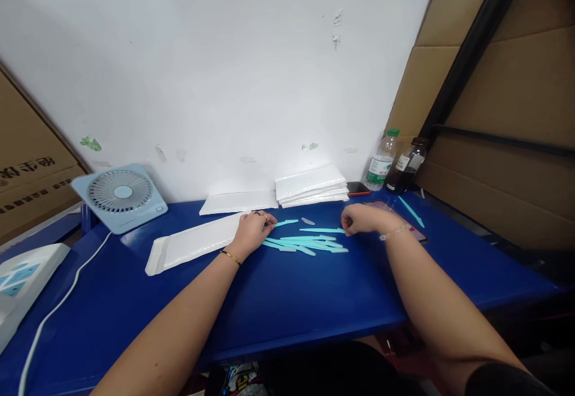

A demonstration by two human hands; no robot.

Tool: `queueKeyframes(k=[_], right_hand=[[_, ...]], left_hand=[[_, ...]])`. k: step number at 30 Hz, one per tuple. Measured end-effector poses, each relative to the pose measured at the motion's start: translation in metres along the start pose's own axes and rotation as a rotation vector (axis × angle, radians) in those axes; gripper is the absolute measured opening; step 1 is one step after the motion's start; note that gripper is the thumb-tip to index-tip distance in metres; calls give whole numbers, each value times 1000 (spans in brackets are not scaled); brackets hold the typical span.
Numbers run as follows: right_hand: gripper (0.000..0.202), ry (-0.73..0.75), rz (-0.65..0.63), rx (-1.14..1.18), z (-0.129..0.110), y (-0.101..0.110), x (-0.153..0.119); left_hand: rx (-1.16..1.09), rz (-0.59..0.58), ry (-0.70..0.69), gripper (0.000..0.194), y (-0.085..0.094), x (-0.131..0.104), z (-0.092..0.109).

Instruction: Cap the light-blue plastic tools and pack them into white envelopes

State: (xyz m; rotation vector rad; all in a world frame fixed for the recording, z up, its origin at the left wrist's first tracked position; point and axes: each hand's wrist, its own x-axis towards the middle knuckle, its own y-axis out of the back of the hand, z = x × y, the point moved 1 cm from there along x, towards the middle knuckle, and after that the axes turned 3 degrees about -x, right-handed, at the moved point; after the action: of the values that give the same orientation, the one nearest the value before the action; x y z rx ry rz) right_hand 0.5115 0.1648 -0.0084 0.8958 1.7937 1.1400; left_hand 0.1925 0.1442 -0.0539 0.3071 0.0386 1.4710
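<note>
Several slim turquoise sticks shaped like eyebrow razors lie in a loose pile on the blue table. My left hand is closed at the left of the pile, its fingers on the end of one eyebrow razor. To the right, my right hand pinches the end of another eyebrow razor, which points left above the pile. A small clear piece lies between the hands. A white padded mailer extends from under my left hand.
White mailers are stacked against the wall, beside a flat one. A blue fan stands left with its cable. At right are a phone, a water bottle, a dark drink bottle and another razor.
</note>
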Motion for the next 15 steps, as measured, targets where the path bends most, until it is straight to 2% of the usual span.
queueKeyframes(k=[3, 5, 6, 10, 12, 15], right_hand=[[3, 143, 13, 90, -11, -6, 5], [6, 230, 74, 142, -24, -11, 11], [8, 259, 109, 166, -32, -14, 14], [15, 342, 222, 280, -57, -24, 22], [16, 366, 237, 303, -63, -26, 24], [16, 357, 219, 297, -62, -27, 26]], left_hand=[[59, 13, -28, 13, 1, 0, 1], [232, 23, -129, 5, 0, -2, 6], [340, 12, -189, 8, -1, -4, 9], [763, -167, -373, 27, -9, -11, 19], [900, -219, -400, 28, -10, -11, 19], [987, -202, -379, 26, -5, -8, 15]])
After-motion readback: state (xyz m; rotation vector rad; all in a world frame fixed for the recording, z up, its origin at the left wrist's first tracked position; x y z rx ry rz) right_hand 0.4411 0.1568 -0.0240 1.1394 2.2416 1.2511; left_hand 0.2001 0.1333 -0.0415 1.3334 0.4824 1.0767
